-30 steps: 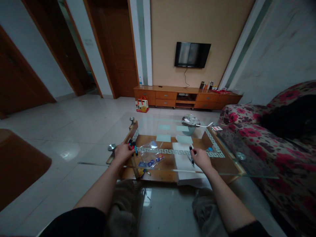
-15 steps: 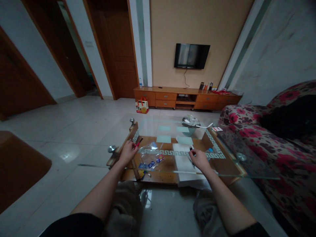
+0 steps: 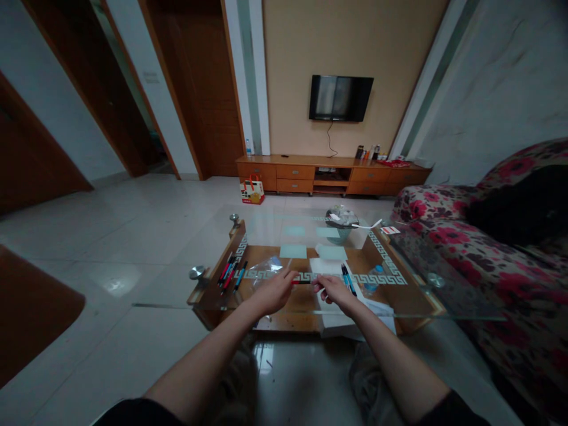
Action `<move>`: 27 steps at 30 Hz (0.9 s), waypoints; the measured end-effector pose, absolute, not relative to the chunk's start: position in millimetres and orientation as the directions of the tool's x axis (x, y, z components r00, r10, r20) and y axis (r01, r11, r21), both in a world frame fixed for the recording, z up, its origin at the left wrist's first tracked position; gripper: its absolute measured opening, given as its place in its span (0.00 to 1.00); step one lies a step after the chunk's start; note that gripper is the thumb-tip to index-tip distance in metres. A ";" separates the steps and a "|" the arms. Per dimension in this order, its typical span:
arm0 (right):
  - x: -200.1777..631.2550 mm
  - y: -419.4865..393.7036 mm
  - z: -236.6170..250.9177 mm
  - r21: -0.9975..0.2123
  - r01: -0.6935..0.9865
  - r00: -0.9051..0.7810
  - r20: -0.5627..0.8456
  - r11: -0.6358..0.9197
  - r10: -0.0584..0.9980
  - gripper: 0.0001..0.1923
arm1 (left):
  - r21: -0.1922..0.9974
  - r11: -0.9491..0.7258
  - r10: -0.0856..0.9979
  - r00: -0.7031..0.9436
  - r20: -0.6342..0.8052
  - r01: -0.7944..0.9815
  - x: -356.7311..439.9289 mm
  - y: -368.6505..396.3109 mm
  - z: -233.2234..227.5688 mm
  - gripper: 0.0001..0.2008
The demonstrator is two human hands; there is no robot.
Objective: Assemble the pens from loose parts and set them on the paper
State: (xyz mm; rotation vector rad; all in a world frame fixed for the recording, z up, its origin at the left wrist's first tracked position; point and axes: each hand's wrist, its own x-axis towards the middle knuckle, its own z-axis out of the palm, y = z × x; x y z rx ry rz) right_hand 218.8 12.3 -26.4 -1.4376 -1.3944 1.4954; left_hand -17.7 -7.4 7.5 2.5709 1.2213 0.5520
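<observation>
While both hands meet over the glass table (image 3: 426,307) near its front edge, L hand (image 3: 271,292) & R hand (image 3: 333,291) pinch one red pen (image 3: 301,282) betw. fingertips; spare pens (image 3: 231,273) at left edge; no legible writing.

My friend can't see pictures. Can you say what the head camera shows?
Two bare hands meet over a glass coffee table, the left hand and right hand each holding one end of a red pen. More pens lie to the left, white paper to the right.

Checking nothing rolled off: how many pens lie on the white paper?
2 pens lie side by side on the white paper, beyond the right hand. Others may be hidden under the hands.
</observation>
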 end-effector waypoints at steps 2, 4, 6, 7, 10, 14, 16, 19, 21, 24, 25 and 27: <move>216.4 13.5 -27.9 -0.945 0.228 -0.204 -0.284 -0.236 0.937 0.20 | 0.294 -0.644 0.764 0.614 0.199 0.706 -11.9 -8.6 11.4 0.10; 214.8 13.2 -28.5 -0.940 0.249 -0.227 -0.290 -0.232 0.930 0.21 | 0.217 -0.657 0.754 0.630 0.186 0.722 -7.8 -8.9 14.7 0.09; 214.0 12.1 -28.3 -0.934 0.271 -0.255 -0.304 -0.234 0.918 0.22 | 0.171 -0.655 0.756 0.629 0.182 0.736 -5.3 -9.1 16.7 0.10; 213.9 11.4 -28.0 -0.930 0.281 -0.264 -0.313 -0.238 0.912 0.23 | 0.160 -0.651 0.758 0.627 0.179 0.742 -4.5 -9.4 17.3 0.11; 214.7 9.6 -26.8 -0.910 0.320 -0.269 -0.354 -0.264 0.896 0.24 | 0.152 -0.639 0.768 0.617 0.172 0.754 -3.5 -10.6 18.0 0.13; 216.2 8.8 -27.0 -0.892 0.337 -0.281 -0.400 -0.301 0.872 0.26 | 0.154 -0.617 0.786 0.597 0.159 0.771 -4.0 -11.6 17.2 0.15; 216.3 8.9 -28.0 -0.895 0.321 -0.285 -0.403 -0.309 0.870 0.26 | 0.156 -0.609 0.793 0.589 0.157 0.778 -4.8 -11.3 16.3 0.15; 216.6 8.6 -28.9 -0.886 0.316 -0.276 -0.428 -0.339 0.861 0.26 | 0.170 -0.601 0.799 0.578 0.169 0.781 -6.0 -10.5 14.8 0.15; 217.3 7.6 -28.3 -0.880 0.307 -0.279 -0.447 -0.362 0.850 0.26 | 0.183 -0.599 0.800 0.572 0.179 0.780 -6.6 -9.9 14.2 0.14; 218.9 5.5 -26.3 -0.895 0.261 -0.308 -0.432 -0.362 0.847 0.24 | 0.193 -0.595 0.803 0.569 0.177 0.780 -6.9 -9.4 13.8 0.15; 219.2 5.0 -25.8 -0.904 0.243 -0.317 -0.417 -0.352 0.852 0.24 | 0.192 -0.596 0.802 0.571 0.174 0.779 -6.8 -9.2 13.8 0.16; 219.5 4.5 -25.8 -0.920 0.213 -0.322 -0.384 -0.328 0.866 0.24 | 0.187 -0.606 0.796 0.582 0.167 0.773 -6.7 -9.1 13.9 0.17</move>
